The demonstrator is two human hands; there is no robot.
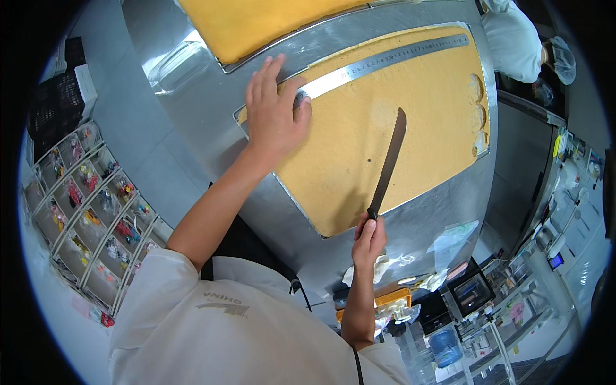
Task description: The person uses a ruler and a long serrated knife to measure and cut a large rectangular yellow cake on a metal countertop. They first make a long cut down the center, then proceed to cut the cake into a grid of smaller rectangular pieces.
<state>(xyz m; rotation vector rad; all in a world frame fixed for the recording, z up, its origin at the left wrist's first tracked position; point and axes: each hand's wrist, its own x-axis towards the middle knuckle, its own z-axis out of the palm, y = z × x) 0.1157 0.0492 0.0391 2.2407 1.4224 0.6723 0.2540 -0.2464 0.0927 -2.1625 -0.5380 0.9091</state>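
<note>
A flat sheet of golden sponge cake (pixel 332 163) lies on the steel worktable before me. Along its far side rests a steel ruler (pixel 356 70), slanting up to the right. My left hand (pixel 274 108) is at the ruler's near-left end, thumb and index finger on either side of it, the other fingers spread. In my right hand (pixel 370 238) is the dark handle of a serrated bread knife (pixel 391 154). Its blade points away from me above the cake, teeth to the left; whether it touches the surface I cannot tell. Three or so curved marks show at the cake's right edge.
A second cake sheet (pixel 260 24) sits on a wire rack beyond. A clear plastic lid (pixel 178 70) lies at the left of the steel worktable (pixel 274 226). A person in white (pixel 512 41) is at the far right. Divided bins (pixel 91 211) stand left, a cloth (pixel 380 269) near my right forearm.
</note>
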